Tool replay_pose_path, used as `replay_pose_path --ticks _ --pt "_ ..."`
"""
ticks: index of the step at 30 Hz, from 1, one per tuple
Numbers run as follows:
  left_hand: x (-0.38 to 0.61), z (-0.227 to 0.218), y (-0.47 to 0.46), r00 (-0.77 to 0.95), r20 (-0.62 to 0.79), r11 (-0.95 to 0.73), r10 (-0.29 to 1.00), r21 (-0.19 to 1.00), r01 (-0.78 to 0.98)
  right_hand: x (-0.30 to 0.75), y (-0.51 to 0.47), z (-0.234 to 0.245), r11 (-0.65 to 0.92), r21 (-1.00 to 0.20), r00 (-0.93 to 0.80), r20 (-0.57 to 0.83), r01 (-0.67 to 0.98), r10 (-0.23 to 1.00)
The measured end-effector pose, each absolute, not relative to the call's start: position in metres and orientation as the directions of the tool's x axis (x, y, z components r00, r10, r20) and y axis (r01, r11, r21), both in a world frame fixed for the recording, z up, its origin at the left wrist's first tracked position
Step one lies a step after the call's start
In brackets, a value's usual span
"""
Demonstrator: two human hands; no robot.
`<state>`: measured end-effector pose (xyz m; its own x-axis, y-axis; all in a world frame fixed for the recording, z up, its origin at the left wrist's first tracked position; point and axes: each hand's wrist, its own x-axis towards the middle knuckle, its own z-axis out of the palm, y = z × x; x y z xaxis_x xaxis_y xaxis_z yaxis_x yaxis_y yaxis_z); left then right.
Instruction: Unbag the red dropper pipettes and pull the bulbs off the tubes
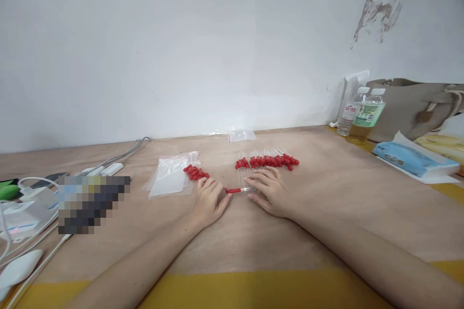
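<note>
Between my hands lies a glass dropper [234, 190] with a red rubber bulb and a clear tube. My left hand [210, 200] is closed, its fingertips pinching the bulb end. My right hand [270, 192] has its fingers closed over the clear end, partly hiding it. Just beyond that hand, a row of red-bulbed droppers [271, 161] lies side by side, thin tubes pointing toward the wall. A small heap of red rubber bulbs [195, 173] sits past my left fingers, at the edge of some clear plastic bags [168, 181]; whether tubes are attached there, I cannot tell.
On the left are white chargers with cables [31, 212] and a blurred-out object [90, 205]. To the right stand two bottles [366, 111], a grey bag [409, 111] and a blue tissue pack [416, 157]. A small plastic bag [241, 135] lies by the wall.
</note>
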<state>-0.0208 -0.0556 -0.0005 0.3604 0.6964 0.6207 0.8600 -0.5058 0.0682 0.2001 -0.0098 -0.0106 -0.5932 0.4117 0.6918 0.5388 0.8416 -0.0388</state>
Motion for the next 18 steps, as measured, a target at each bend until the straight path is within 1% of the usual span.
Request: replay_pose_path --ticks 6,12,14,18 --pt "-0.016 0.003 -0.054 0.398 0.648 -0.565 0.65 0.063 0.822 0.188 -0.009 -0.015 0.845 -0.053 -0.596 0.686 0.532 0.418" --pt "-0.009 0.002 -0.048 0.521 0.586 -0.632 0.621 -0.02 0.775 0.183 -0.013 -0.019 0.864 -0.092 -0.614 0.667 0.494 0.422" --pt "-0.009 0.002 -0.048 0.554 0.565 -0.646 0.611 -0.048 0.762 0.183 -0.015 -0.019 0.874 -0.089 -0.616 0.676 0.479 0.406" --pt "-0.009 0.006 -0.051 0.612 0.502 -0.676 0.611 -0.072 0.734 0.186 -0.016 -0.018 0.903 -0.037 -0.623 0.712 0.428 0.324"
